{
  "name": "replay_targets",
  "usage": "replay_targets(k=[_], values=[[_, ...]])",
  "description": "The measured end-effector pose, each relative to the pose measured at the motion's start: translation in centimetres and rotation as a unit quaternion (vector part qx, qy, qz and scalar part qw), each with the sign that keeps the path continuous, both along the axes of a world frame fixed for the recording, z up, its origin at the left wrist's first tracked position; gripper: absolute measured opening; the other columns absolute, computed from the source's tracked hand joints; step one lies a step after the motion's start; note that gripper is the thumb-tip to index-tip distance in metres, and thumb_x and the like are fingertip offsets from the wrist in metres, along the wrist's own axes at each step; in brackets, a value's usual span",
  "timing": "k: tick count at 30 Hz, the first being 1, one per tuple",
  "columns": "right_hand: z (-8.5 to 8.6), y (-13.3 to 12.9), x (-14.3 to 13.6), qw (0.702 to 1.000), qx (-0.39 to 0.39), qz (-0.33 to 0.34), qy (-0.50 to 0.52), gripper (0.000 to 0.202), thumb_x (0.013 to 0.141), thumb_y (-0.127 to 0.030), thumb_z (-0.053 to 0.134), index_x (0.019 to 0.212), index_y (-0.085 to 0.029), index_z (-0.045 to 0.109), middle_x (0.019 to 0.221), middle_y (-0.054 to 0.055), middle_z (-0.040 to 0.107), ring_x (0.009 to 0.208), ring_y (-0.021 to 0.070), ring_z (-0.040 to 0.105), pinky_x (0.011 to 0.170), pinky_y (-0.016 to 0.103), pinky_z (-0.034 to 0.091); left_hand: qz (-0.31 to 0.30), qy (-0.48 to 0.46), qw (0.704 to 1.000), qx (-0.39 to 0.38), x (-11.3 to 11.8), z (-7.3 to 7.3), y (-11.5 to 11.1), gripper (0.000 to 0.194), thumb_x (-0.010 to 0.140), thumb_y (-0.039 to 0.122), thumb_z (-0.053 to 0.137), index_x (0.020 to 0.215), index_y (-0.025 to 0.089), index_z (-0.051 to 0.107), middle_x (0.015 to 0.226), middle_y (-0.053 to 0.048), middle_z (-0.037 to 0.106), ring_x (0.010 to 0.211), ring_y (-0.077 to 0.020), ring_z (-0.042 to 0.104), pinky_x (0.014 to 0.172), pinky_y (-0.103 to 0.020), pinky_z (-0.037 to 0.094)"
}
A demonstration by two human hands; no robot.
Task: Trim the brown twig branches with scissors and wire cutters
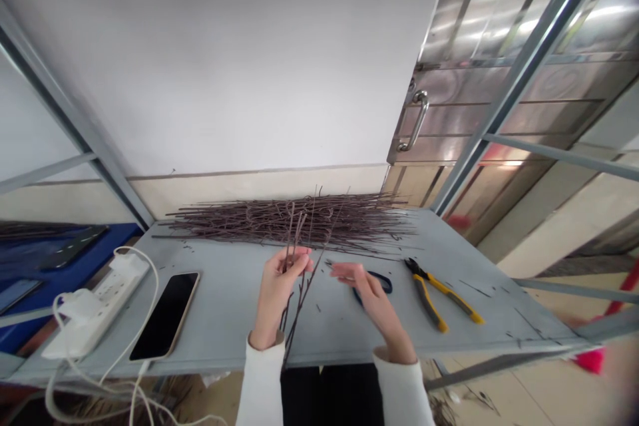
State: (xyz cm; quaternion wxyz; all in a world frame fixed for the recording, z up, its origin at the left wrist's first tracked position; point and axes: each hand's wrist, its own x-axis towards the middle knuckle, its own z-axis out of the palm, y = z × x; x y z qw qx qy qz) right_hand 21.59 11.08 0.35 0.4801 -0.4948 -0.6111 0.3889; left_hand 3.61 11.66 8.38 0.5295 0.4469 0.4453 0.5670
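My left hand [280, 286] is closed round a few thin dark twigs [298, 299], which stand up above the fingers and hang down below them toward the table's front edge. To the right, my right hand [367, 289] is raised over the table with its fingers stretched out and holds nothing. Beneath it lie scissors [383, 281] with dark blue handles, partly hidden by the hand. Behind both hands, a long pile of dark twigs [279, 219] lies across the back of the grey table [219, 293].
Yellow-and-black pliers [434, 289] lie right of the scissors. On the left are a phone [166, 316], a white power strip [97, 306] and looping white cables. Metal frame posts [519, 73] rise at both sides, with twig scraps at the right.
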Motion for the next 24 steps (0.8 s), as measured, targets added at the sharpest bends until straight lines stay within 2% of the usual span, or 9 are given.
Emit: replay_targets(k=[1,3,6,9,13,17,21,24], values=[[-1.0,0.2,1.1,0.995,0.01,-0.073,-0.074,0.049,0.094,-0.05,0.026,0.104,-0.02,0.063,0.099,0.01,0.068,0.098,0.0227,0.063,0.09,0.041,0.049,0.0,-0.006,1.0,-0.006,0.0,0.1,0.0,0.025,0.065,0.034,0.075,0.079,0.015,0.069,0.067,-0.002,0.068,0.064,-0.0151,0.065,0.065,-0.027,0.051],[-3.0,0.6,3.0,0.973,0.017,-0.165,-0.16,0.038,0.089,-0.044,0.037,0.099,-0.019,0.063,0.099,0.012,0.065,0.102,0.0275,0.058,0.093,0.048,0.044,-0.005,-0.012,1.0,-0.017,-0.1,0.2,-0.1,0.026,0.064,0.035,0.076,0.08,0.016,0.069,0.072,-0.003,0.069,0.065,-0.0145,0.064,0.063,-0.026,0.051],[-5.6,0.9,4.7,0.955,0.02,-0.21,-0.208,0.028,0.08,-0.035,0.046,0.094,-0.018,0.062,0.099,0.014,0.059,0.103,0.0313,0.054,0.092,0.052,0.042,-0.026,-0.007,0.999,-0.031,-0.2,0.5,-0.3,0.027,0.064,0.034,0.076,0.083,0.016,0.07,0.072,-0.002,0.068,0.061,-0.0135,0.063,0.061,-0.026,0.05],[-6.9,0.9,5.5,0.943,0.031,-0.222,-0.245,0.029,0.076,-0.027,0.046,0.099,-0.017,0.06,0.101,0.014,0.056,0.101,0.029,0.054,0.09,0.047,0.045,-0.046,-0.005,0.999,-0.028,-0.4,0.6,-0.2,0.028,0.065,0.033,0.075,0.087,0.016,0.071,0.067,-0.001,0.066,0.057,-0.0114,0.059,0.059,-0.023,0.048],[-7.0,0.5,6.1,0.932,0.04,-0.209,-0.294,0.03,0.072,-0.025,0.048,0.098,-0.02,0.063,0.106,0.012,0.056,0.1,0.0267,0.054,0.091,0.043,0.044,-0.05,-0.001,0.999,-0.017,-0.5,0.6,-0.1,0.026,0.067,0.032,0.073,0.087,0.015,0.072,0.066,-0.001,0.064,0.057,-0.0107,0.056,0.058,-0.023,0.046],[-6.7,-0.1,5.8,0.915,0.026,-0.208,-0.344,0.033,0.065,-0.022,0.056,0.096,-0.024,0.066,0.108,0.01,0.059,0.102,0.0304,0.052,0.091,0.046,0.042,-0.054,0.0,0.998,-0.016,-0.5,0.5,-0.2,0.025,0.067,0.031,0.072,0.086,0.016,0.072,0.066,-0.001,0.063,0.057,-0.0112,0.056,0.059,-0.023,0.046],[-5.7,-0.2,4.6,0.902,0.0,-0.21,-0.377,0.036,0.062,-0.02,0.055,0.096,-0.019,0.067,0.095,0.014,0.063,0.096,0.0324,0.054,0.086,0.046,0.043,-0.053,0.008,0.998,-0.013,-0.6,0.4,-0.1,0.027,0.065,0.032,0.074,0.087,0.016,0.07,0.068,0.0,0.063,0.057,-0.0109,0.057,0.061,-0.025,0.047],[-4.5,-0.4,4.0,0.904,-0.014,-0.196,-0.381,0.038,0.062,-0.022,0.055,0.097,-0.014,0.068,0.09,0.014,0.066,0.093,0.0324,0.057,0.083,0.043,0.044,-0.037,0.008,0.999,-0.009,-0.7,0.4,-0.1,0.028,0.063,0.033,0.076,0.084,0.016,0.068,0.072,0.0,0.064,0.059,-0.0111,0.059,0.062,-0.025,0.049]])
